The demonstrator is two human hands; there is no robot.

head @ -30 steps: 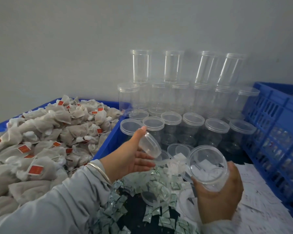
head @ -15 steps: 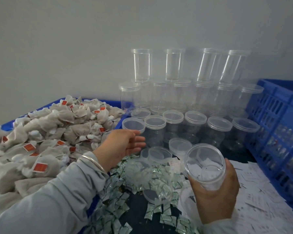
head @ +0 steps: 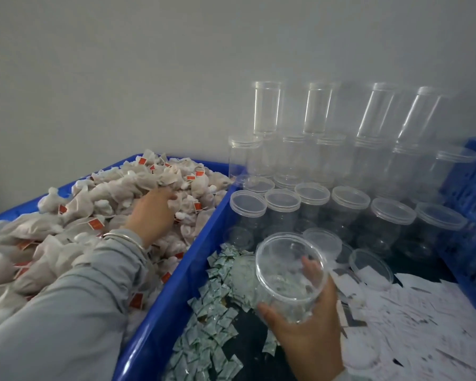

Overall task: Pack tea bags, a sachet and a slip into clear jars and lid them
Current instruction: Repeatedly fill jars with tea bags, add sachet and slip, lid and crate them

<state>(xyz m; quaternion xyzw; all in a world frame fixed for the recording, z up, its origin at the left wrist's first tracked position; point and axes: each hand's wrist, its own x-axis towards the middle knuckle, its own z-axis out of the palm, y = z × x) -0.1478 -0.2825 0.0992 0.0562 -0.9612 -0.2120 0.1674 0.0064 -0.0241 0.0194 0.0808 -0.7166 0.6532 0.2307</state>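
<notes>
My right hand [head: 308,339] grips an open clear jar [head: 289,276] from below, its mouth tilted toward me; nothing shows clearly inside it. My left hand [head: 154,213] lies on the heap of white tea bags [head: 99,204] with red tags in the left blue crate. Its fingertips sink among the bags and no bag is lifted. Green-white sachets [head: 212,312] lie piled under and left of the jar. White paper slips [head: 423,325] cover the tray floor at the right. Loose clear lids [head: 323,240] lie just behind the jar.
The blue crate wall [head: 193,243] separates the tea bags from the sachets. Rows of lidded empty jars [head: 349,199] stand behind, with taller stacks against the grey wall. A blue slatted crate [head: 467,202] closes off the right side.
My left hand let go of the lid among the loose lids and swung left onto the tea bag heap. The right hand with the jar dropped a little and tilted.
</notes>
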